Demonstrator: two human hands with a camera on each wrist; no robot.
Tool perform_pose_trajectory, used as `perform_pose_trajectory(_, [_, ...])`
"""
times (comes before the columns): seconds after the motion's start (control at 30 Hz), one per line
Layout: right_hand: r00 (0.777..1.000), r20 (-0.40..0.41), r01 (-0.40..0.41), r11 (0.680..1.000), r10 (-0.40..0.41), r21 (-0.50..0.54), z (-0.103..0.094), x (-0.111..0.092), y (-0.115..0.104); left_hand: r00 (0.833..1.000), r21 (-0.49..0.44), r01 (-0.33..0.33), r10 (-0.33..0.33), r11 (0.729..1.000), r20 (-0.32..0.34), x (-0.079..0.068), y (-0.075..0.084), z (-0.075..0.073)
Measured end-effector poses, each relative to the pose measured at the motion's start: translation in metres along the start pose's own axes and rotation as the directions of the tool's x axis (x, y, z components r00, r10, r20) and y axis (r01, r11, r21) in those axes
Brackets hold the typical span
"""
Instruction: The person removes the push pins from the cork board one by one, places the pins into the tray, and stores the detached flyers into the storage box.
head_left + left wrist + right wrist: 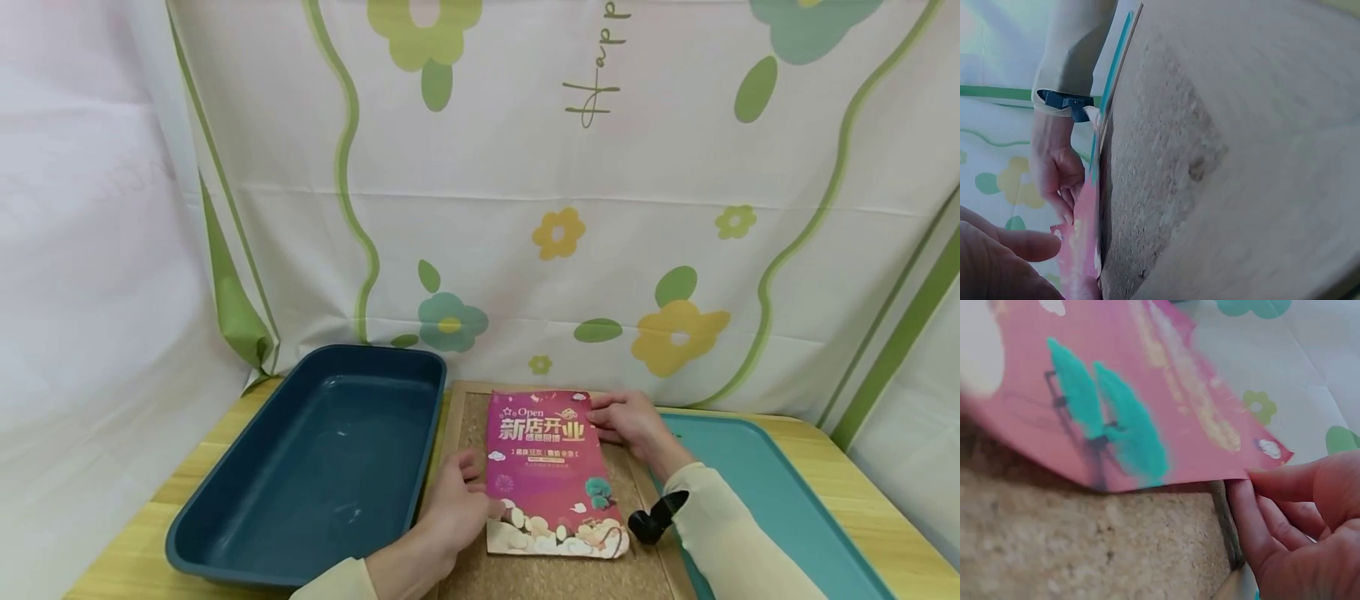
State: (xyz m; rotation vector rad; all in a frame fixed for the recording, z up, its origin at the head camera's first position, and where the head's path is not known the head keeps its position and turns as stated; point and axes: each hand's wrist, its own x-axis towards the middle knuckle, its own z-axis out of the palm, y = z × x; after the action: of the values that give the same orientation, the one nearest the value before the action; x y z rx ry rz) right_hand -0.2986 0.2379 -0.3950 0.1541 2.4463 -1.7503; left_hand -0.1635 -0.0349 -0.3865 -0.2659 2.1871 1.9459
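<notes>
A pink and purple printed flyer (551,475) with gold lettering and a picture of mushrooms lies over a framed cork board (517,579). Its right edge near the upper corner is pinched between the thumb and index finger of my right hand (630,423); the right wrist view shows this hand (1297,512) and the flyer (1147,412) bowed up from the cork. By the lower left edge is my left hand (453,504), its thumb tip touching the flyer's margin. The left wrist view shows its index finger held apart above the paper.
A deep dark blue tray (431,433) stands left of the board. On the right lies a flat teal tray (780,492), partly under my right forearm. Behind the wood-grain table (172,500) hangs a flowered white cloth (510,250).
</notes>
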Motion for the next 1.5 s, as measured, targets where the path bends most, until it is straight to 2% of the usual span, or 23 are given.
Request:
perform_pose_trajectory(0.27, [0.999,0.003,-0.037,0.996,0.037,0.082,-0.009,0.001,-0.003,1.000,-0.056,-0.002,0.003,0.998,0.020,0.003,0.001,0.003])
perform_pose_trajectory(0.5, [1.000,-0.007,-0.026,0.996,0.027,0.080,-0.013,0.001,-0.006,0.999,-0.072,-0.019,0.023,0.997,0.049,0.000,0.002,0.003])
perform_pose_trajectory(0.83, [0.999,-0.003,-0.036,0.993,0.037,0.111,-0.012,0.002,-0.016,0.998,-0.079,-0.057,0.059,0.995,0.021,-0.003,0.014,0.003])
perform_pose_trajectory(1.13, [0.999,-0.016,-0.033,0.993,0.035,0.114,-0.011,0.004,-0.026,0.996,-0.002,-0.084,0.083,0.997,-0.035,-0.001,0.025,0.002])
perform_pose_trajectory(1.3, [1.000,-0.004,-0.012,0.993,0.013,0.116,-0.007,0.005,-0.034,0.991,0.033,-0.098,0.100,0.995,-0.091,-0.003,0.031,-0.003])
perform_pose_trajectory(1.5, [1.000,-0.016,-0.002,0.987,0.005,0.160,0.008,0.010,-0.040,0.986,0.060,-0.115,0.122,0.992,-0.116,0.000,0.035,-0.018])
